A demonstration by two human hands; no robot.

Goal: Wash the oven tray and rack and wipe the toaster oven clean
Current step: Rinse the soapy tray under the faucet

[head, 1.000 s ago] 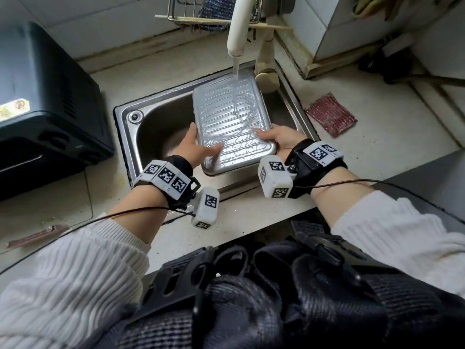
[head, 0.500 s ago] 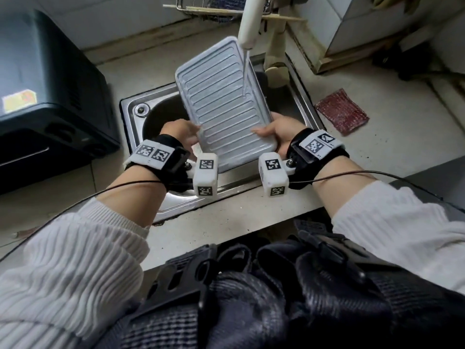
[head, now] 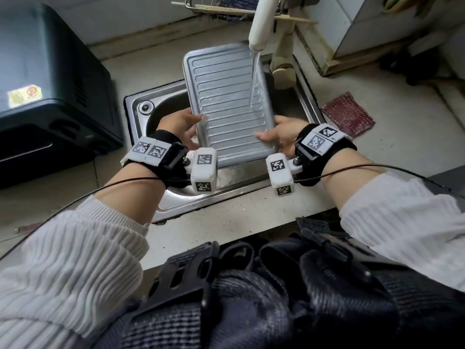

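Note:
A ribbed silver oven tray (head: pixel 226 96) is tilted up over the steel sink (head: pixel 161 207), its far end raised toward the white faucet (head: pixel 260 23). Water runs from the faucet onto the tray's right side. My left hand (head: pixel 180 128) grips the tray's lower left edge. My right hand (head: pixel 280 134) grips its lower right corner, thumb on the ribbed face. The black toaster oven (head: pixel 50 91) stands on the counter to the left. No oven rack is in view.
A dark red scouring cloth (head: pixel 348 114) lies on the counter right of the sink. A wire rack (head: pixel 226 6) hangs on the back wall behind the faucet. The sink drain (head: pixel 146 107) shows at the back left. Tiled wall corner stands at the right.
The tray went from lying nearly flat under the water to tilted steeply up with its far end raised. Both hands shifted down to its lower edge.

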